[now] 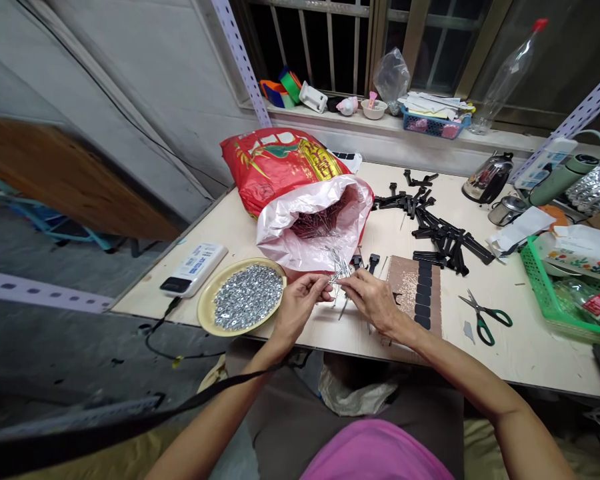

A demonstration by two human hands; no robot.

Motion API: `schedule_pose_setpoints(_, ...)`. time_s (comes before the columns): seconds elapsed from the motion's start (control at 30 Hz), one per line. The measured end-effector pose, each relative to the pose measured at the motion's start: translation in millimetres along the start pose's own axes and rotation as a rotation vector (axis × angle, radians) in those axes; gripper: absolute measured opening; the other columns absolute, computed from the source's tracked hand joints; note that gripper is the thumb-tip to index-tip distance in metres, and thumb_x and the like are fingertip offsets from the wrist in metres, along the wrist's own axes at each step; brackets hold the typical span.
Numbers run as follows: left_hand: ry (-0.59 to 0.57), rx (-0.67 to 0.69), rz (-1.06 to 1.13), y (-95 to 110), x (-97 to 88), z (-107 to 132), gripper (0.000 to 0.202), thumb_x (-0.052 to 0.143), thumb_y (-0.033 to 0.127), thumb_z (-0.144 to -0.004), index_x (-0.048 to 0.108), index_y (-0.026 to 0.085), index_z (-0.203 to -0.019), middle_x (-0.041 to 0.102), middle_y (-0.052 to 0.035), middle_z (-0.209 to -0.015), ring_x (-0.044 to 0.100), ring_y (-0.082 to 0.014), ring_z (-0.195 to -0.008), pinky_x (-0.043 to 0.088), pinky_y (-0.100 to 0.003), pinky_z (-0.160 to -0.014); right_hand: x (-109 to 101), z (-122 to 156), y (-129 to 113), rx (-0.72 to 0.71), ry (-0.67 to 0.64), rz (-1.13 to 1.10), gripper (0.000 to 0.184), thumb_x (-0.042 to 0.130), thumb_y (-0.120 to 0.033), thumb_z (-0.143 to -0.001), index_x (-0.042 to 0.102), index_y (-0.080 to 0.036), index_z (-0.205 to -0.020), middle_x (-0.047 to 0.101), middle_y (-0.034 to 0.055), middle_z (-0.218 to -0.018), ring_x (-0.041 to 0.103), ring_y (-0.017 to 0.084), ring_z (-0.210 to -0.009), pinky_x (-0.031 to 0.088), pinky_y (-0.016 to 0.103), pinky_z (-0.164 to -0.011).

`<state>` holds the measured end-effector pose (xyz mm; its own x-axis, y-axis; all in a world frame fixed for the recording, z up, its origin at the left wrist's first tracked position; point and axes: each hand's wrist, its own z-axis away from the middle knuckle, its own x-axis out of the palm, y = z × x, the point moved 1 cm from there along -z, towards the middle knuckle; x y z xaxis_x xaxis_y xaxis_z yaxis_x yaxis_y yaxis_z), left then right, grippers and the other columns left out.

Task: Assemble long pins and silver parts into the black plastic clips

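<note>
My left hand (303, 299) and my right hand (373, 298) meet at the table's front edge, fingers pinched together on a thin metal rod between them. A loose bunch of thin metal rods (341, 261) lies just beyond my fingertips, at the mouth of a red printed bag (280, 175). More long rods show inside its white lining. Left of my left hand, a yellow plate (204, 319) holds a heap of small shiny metal pieces that look like nuts or washers. Close to my right hand lies a brown board (403, 283) with a column of black square pads (423, 293).
Several black plastic parts (437, 233) are piled behind the board. Green-handled scissors (485, 319) lie at right, near a green basket (535, 280). A kettle (487, 177) stands at the back. A white power bank-like device (195, 269) with a cable sits at left.
</note>
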<state>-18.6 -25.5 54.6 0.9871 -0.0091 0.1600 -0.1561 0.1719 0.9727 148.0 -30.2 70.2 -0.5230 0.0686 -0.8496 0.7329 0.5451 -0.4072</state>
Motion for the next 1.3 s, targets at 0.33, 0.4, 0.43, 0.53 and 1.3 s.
schedule_pose_setpoints(0.33,0.059,0.203,-0.206,-12.6,6.9,7.4,0.043,0.055,0.060,-0.077,0.061,0.017,-0.079,0.062,0.0016,-0.060,0.059,-0.0119,-0.048,0.051,-0.024,-0.051,2.3,1.4,-0.7,0.040,-0.030,-0.084,0.023,0.047,-0.024,-0.095,0.067,-0.022,-0.107,0.059,0.0036,-0.086,0.058,0.012,-0.077,0.042,0.020,-0.062)
schedule_pose_setpoints(0.4,0.070,0.235,-0.221,-17.1,8.5,8.4,0.044,0.050,0.061,-0.081,0.061,0.018,-0.082,0.061,0.0016,-0.061,0.058,-0.0114,-0.046,0.050,-0.024,-0.050,2.9,2.2,-1.5,0.063,-0.029,-0.158,0.021,0.050,-0.023,-0.093,0.067,-0.023,-0.105,0.059,0.0030,-0.085,0.059,0.012,-0.077,0.044,0.021,-0.065)
schedule_pose_setpoints(0.43,0.097,0.274,-0.252,-19.3,8.9,8.9,0.043,0.049,0.060,-0.081,0.062,0.019,-0.085,0.062,0.0010,-0.062,0.058,-0.0117,-0.048,0.050,-0.024,-0.051,3.2,2.7,-2.2,0.074,-0.025,-0.188,0.021,0.051,-0.022,-0.093,0.067,-0.023,-0.105,0.059,0.0027,-0.085,0.059,0.012,-0.077,0.045,0.021,-0.066)
schedule_pose_setpoints(0.53,0.183,0.424,-0.377,-24.1,9.1,10.2,0.039,0.053,0.058,-0.081,0.065,0.021,-0.088,0.066,-0.0019,-0.071,0.061,-0.0133,-0.056,0.052,-0.026,-0.060,4.8,5.0,-5.2,0.109,-0.013,-0.237,0.019,0.052,-0.020,-0.091,0.068,-0.022,-0.102,0.060,0.0029,-0.084,0.059,0.013,-0.077,0.046,0.024,-0.069)
schedule_pose_setpoints(1.3,0.055,-0.095,0.167,-12.8,12.2,1.0,0.047,0.080,0.051,-0.049,0.063,0.013,-0.072,0.066,0.0007,-0.057,0.059,-0.0094,-0.047,0.052,-0.023,-0.053,-0.6,7.4,-14.4,0.253,-0.101,-0.025,0.021,0.045,-0.026,-0.095,0.063,-0.020,-0.102,0.062,0.0037,-0.090,0.060,0.013,-0.077,0.039,0.021,-0.061)
